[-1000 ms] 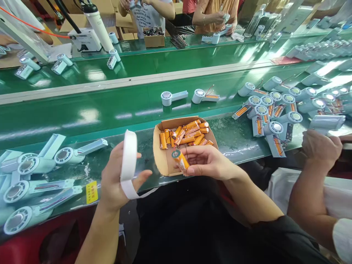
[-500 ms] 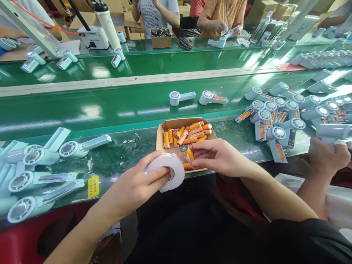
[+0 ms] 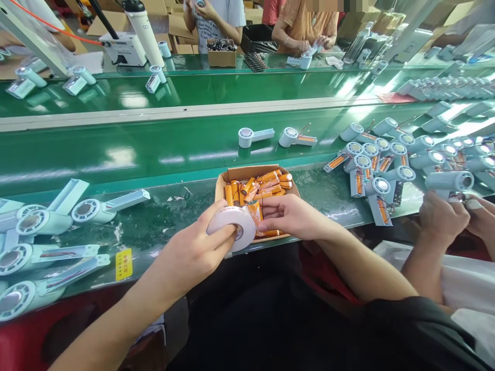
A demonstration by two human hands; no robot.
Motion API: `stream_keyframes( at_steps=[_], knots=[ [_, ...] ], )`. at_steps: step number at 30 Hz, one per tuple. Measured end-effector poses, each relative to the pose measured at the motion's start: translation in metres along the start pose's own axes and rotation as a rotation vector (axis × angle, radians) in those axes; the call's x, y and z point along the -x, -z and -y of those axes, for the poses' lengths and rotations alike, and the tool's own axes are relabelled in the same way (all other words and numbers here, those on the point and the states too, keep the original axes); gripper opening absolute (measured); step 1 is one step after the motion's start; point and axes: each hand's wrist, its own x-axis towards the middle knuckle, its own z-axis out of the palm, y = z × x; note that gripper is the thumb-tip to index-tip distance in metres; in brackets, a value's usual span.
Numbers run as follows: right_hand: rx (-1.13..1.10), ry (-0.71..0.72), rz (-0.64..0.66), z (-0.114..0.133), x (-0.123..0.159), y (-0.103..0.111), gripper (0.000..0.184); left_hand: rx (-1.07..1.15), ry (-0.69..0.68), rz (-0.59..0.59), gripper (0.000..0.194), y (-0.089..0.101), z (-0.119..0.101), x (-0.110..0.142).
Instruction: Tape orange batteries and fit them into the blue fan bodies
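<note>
My left hand (image 3: 199,239) is closed on a roll of white tape (image 3: 226,226), with fingers pushed into its core. Between the fingertips and thumb of my right hand (image 3: 288,214) stands an orange battery cell (image 3: 254,214), close against the right side of the roll. Whether tape sticks to the cell is hard to make out. Behind and under both hands sits a small cardboard box (image 3: 219,188), in which several orange cells (image 3: 268,180) with dark wires lie in a heap.
Pale blue fan-like housings (image 3: 87,210) lie at left beside a yellow label (image 3: 124,264). More housings (image 3: 369,149) crowd the right, near a co-worker's hands (image 3: 444,216). Two housings (image 3: 255,136) rest on the green belt (image 3: 174,144). Other people (image 3: 220,20) work across the line.
My right hand has turned the battery cell more upright and brought it against the tape roll. The co-worker's second hand has come into view at right. The whole view has shifted slightly.
</note>
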Motion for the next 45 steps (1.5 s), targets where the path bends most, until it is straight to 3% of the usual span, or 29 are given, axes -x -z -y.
stream_keyframes(
  at_steps=[5, 7, 9, 11, 13, 15, 17, 18, 20, 21, 23, 25, 27, 30, 33, 38, 41, 45],
  knots=[
    [-0.403, 0.301, -0.576, -0.043, -0.003, -0.053, 0.042, 0.061, 0.254, -0.13, 0.031, -0.022, -0.02, 0.001],
    [-0.48, 0.347, -0.712, -0.046, -0.005, -0.062, 0.043, 0.131, 0.342, -0.213, 0.032, -0.032, -0.04, -0.001],
    [-0.482, 0.424, -0.786, -0.034, -0.006, -0.045, 0.039, 0.201, 0.366, -0.295, 0.035, -0.042, -0.061, -0.003],
    [-0.437, 0.612, -0.901, -0.011, -0.005, -0.005, 0.032, 0.244, 0.33, -0.32, 0.037, -0.052, -0.07, -0.006],
    [-0.381, 0.853, -1.07, 0.013, 0.001, 0.041, 0.026, 0.258, 0.322, -0.239, 0.036, -0.059, -0.056, -0.012],
    [-0.307, 0.9, -1.142, 0.025, 0.01, 0.074, 0.031, 0.325, 0.343, -0.041, 0.041, -0.064, -0.018, -0.026],
    [-0.212, 0.799, -1.107, 0.021, 0.018, 0.087, 0.05, 0.519, 0.307, 0.25, 0.044, -0.065, 0.033, -0.051],
    [-0.152, 0.734, -1.074, 0.014, 0.02, 0.087, 0.06, 0.64, 0.27, 0.397, 0.036, -0.066, 0.057, -0.068],
    [-0.019, 0.643, -1.029, -0.003, 0.023, 0.085, 0.072, 0.77, 0.277, 0.573, 0.027, -0.075, 0.098, -0.112],
    [0.044, 0.623, -1.019, -0.009, 0.023, 0.084, 0.074, 0.727, 0.339, 0.576, 0.033, -0.085, 0.112, -0.138],
    [0.141, 0.61, -1.001, -0.015, 0.019, 0.086, 0.072, 0.428, 0.481, 0.508, 0.041, -0.114, 0.13, -0.19],
    [0.188, 0.614, -0.98, -0.01, 0.014, 0.094, 0.068, 0.226, 0.538, 0.572, 0.046, -0.148, 0.14, -0.234],
    [0.209, 0.626, -0.966, 0.001, 0.01, 0.105, 0.067, 0.177, 0.53, 0.646, 0.038, -0.176, 0.147, -0.258],
    [0.221, 0.644, -0.97, 0.018, 0.005, 0.12, 0.067, 0.193, 0.459, 0.696, 0.022, -0.195, 0.161, -0.253],
    [0.246, 0.572, -0.901, 0.029, -0.016, 0.133, 0.067, 0.226, 0.394, 0.732, 0.014, -0.193, 0.18, -0.22],
    [0.33, 0.344, -0.526, 0.024, -0.104, 0.149, 0.062, 0.381, 0.352, 0.785, 0.001, -0.179, 0.208, -0.188],
    [0.512, 0.26, -0.404, 0.014, -0.15, 0.155, 0.052, 0.46, 0.377, 0.728, 0.009, -0.174, 0.213, -0.185],
    [0.845, 0.189, -0.353, 0.006, -0.168, 0.158, 0.037, 0.474, 0.466, 0.601, 0.022, -0.178, 0.207, -0.183]
  ],
)
